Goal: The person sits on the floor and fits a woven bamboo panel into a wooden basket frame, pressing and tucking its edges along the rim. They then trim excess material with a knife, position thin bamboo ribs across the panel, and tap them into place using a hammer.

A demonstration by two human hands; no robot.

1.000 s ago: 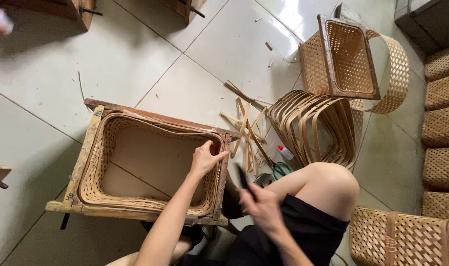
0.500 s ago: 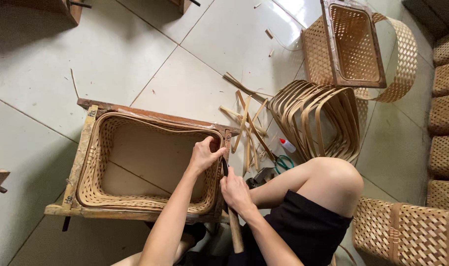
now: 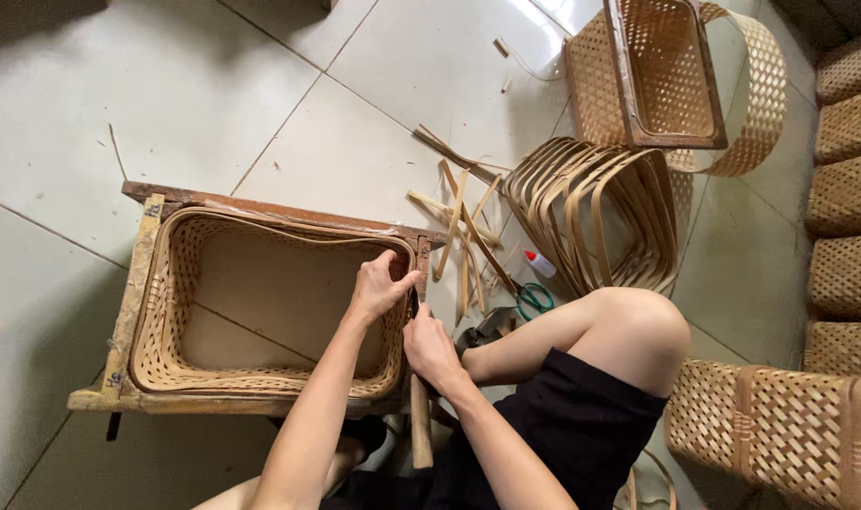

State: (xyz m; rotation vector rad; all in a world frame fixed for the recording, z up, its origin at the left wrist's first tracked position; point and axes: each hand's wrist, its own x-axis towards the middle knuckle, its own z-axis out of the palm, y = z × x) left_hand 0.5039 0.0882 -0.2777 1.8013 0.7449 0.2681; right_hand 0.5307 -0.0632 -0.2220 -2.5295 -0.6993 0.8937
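Woven basket seated inside wooden frame on the floor, held square by it. Left hand pinching the basket's right rim to steady it. Right hand just beside that rim, wrapped around a wooden-handled tool.

Left hand: my forearm runs up from below, wrist slightly bent, fingers curled over and pinching down, thumb stretched toward my other hand. Right hand: just below and to the right of the left, nearly touching it at the thumb; fingers closed in a fist-like grip, knuckles up, forearm angling back toward my body. Both arms bare. Right knee bent, raised beside the right forearm.
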